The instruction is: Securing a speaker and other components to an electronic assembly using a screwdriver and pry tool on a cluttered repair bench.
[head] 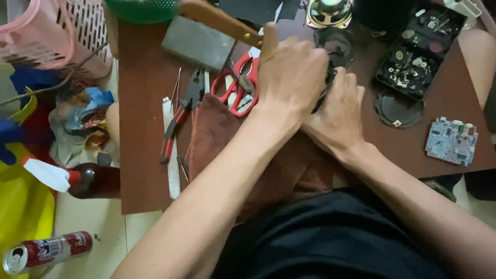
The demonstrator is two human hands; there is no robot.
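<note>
Dark clothing fills the lower centre of the frame, and both forearms extend from it up to a small brown table [142, 107]. At frame centre, the left hand [291, 74] is closed over a tool with a brown wooden handle [218, 20], and the right hand [338, 115], just beside it, grips a black round part [328, 83] that is mostly hidden. Red scissors [236, 87] and pliers [182, 112] lie left of the hands; a black parts tray [418, 50] lies to the right.
</note>
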